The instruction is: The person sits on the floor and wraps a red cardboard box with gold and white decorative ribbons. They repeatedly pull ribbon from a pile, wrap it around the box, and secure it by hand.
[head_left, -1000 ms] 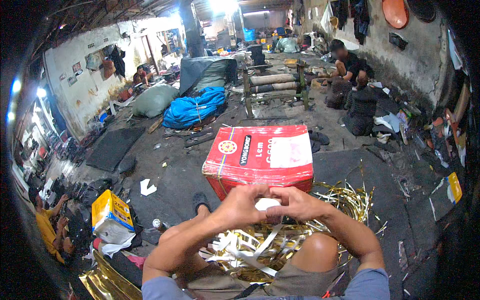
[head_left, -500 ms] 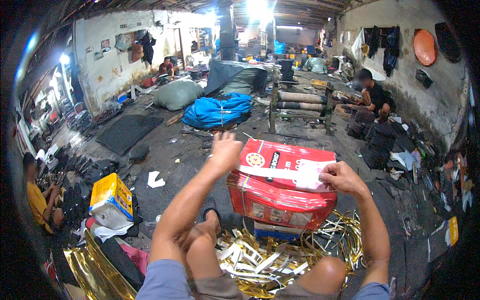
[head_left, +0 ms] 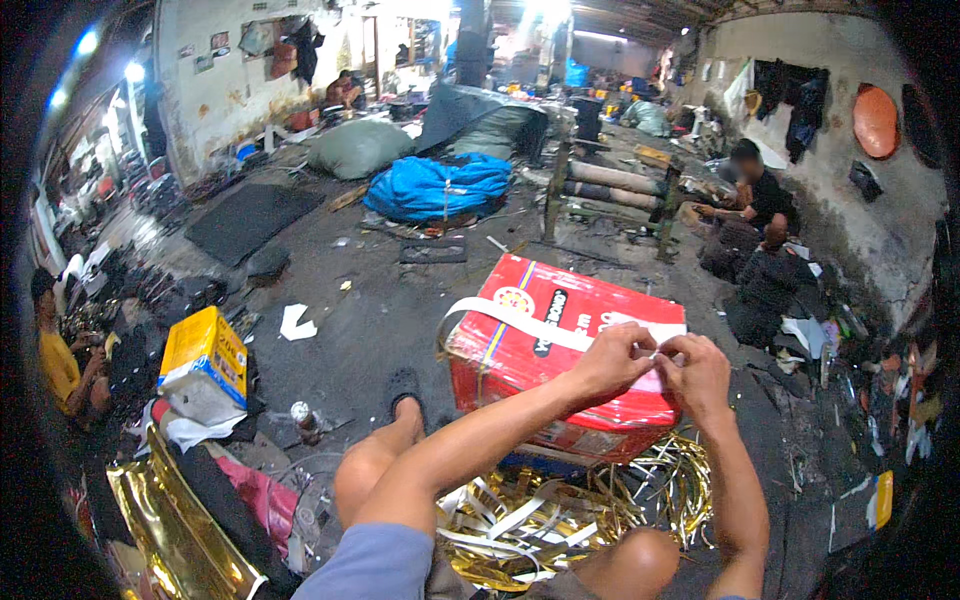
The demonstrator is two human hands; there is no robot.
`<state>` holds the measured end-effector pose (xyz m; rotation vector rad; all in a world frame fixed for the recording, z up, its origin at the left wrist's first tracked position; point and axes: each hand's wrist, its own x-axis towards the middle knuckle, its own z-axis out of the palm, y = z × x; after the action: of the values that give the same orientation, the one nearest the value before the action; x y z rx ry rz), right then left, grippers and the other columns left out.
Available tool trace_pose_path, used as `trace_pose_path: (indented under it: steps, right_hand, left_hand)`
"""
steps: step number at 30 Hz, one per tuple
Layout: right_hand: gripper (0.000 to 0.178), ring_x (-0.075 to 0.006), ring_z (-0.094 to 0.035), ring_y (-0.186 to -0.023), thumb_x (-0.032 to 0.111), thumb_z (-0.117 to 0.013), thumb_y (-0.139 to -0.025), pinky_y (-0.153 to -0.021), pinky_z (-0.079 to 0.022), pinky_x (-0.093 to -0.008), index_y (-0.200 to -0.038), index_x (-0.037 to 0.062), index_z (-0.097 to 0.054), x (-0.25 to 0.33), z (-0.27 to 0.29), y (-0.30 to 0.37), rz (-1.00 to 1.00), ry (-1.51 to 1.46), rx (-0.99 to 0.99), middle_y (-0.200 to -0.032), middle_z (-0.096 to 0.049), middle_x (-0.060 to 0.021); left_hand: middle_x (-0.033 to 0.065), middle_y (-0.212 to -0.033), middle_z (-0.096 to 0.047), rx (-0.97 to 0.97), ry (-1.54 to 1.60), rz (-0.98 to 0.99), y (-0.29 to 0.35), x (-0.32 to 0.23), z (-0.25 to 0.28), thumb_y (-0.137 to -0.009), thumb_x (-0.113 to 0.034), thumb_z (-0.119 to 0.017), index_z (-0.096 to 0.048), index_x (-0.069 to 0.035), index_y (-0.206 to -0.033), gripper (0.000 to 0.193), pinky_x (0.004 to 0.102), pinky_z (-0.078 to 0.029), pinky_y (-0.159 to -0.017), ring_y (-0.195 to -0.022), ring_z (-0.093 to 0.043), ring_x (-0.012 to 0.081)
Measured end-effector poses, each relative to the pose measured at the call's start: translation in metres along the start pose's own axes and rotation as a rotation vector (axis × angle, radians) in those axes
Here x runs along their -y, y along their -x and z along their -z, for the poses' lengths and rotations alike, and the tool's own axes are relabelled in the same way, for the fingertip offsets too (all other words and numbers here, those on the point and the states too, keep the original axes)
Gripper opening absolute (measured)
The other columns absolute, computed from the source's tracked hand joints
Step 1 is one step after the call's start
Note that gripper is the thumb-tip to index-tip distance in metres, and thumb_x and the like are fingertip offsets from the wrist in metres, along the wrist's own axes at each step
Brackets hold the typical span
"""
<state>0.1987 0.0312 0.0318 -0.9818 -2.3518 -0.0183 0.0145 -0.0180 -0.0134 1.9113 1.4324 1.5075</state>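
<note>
A red cardboard box (head_left: pixel 520 380) wrapped in clear tape stands in front of my knees. Across its top runs a narrow white strip (head_left: pixel 530 326), whose left part curls over the box's left edge. Over the right side of the top, my left hand (head_left: pixel 612 362) and my right hand (head_left: pixel 697 375) meet, fingertips almost touching. Both are closed in a pinch on the strip's right end, which the fingers largely hide. Below the box, a heap of gold and white strips (head_left: pixel 520 520) lies between my legs.
A gold sheet (head_left: pixel 175 520) and a yellow-and-white box (head_left: pixel 205 360) lie to my left. Ahead are a blue tarp bundle (head_left: pixel 440 188) and a rack with rolls (head_left: pixel 612 190). People sit at the left (head_left: pixel 65 350) and right (head_left: pixel 765 205), with scraps near the right wall.
My left hand has moved from the box's far left edge across to the right, beside my right hand. The strip's left end now curls loosely. The view has shifted slightly.
</note>
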Motion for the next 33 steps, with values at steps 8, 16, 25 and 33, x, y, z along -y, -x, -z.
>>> trace_pose_path:
  steps: [8, 16, 25, 33]
  right_hand:
    - [0.018, -0.0311, -0.067, -0.094, 0.024, -0.08, -0.084, -0.083, -0.055, -0.0436, -0.096, 0.0101, -0.082, 0.003, 0.014, 0.008, 0.048, -0.064, 0.056, -0.095, -0.069, -0.0099]
    - [0.019, -0.0319, -0.07, -0.091, 0.022, -0.078, -0.087, -0.081, -0.056, -0.0439, -0.098, 0.0071, -0.082, -0.001, 0.021, 0.003, 0.073, -0.146, 0.172, -0.101, -0.067, -0.0119]
    - [0.022, -0.0249, -0.064, -0.084, 0.02, -0.084, -0.081, -0.074, -0.054, -0.0378, -0.098, 0.0066, -0.084, -0.002, 0.02, 0.024, -0.066, -0.275, 0.043, -0.094, -0.062, -0.0102]
    - [0.02, -0.021, -0.06, -0.078, 0.019, -0.081, -0.082, -0.07, -0.049, -0.0351, -0.098, 0.0072, -0.084, -0.013, 0.021, 0.035, -0.141, -0.359, 0.004, -0.086, -0.062, -0.0092]
  left_hand:
    - [0.019, -0.093, -0.069, 0.008, 0.022, 0.014, 0.001, 0.002, 0.0, -0.087, -0.013, -0.076, -0.076, 0.001, -0.093, 0.015, 0.0437, -0.055, -0.081, -0.09, -0.07, 0.0339]
    - [0.0181, -0.091, -0.07, 0.077, 0.059, 0.019, -0.002, 0.005, 0.011, -0.08, -0.018, -0.079, -0.077, 0.001, -0.088, 0.021, 0.0419, -0.056, -0.078, -0.086, -0.071, 0.0326]
    - [0.0172, -0.092, -0.077, 0.165, 0.179, 0.208, 0.003, -0.016, 0.007, -0.082, -0.015, -0.08, -0.078, 0.002, -0.094, 0.022, 0.0381, -0.058, -0.074, -0.085, -0.073, 0.022]
    - [0.0179, -0.096, -0.077, 0.136, 0.152, 0.129, 0.005, -0.013, -0.003, -0.086, -0.017, -0.075, -0.078, 0.001, -0.094, 0.02, 0.0383, -0.059, -0.08, -0.089, -0.075, 0.0248]
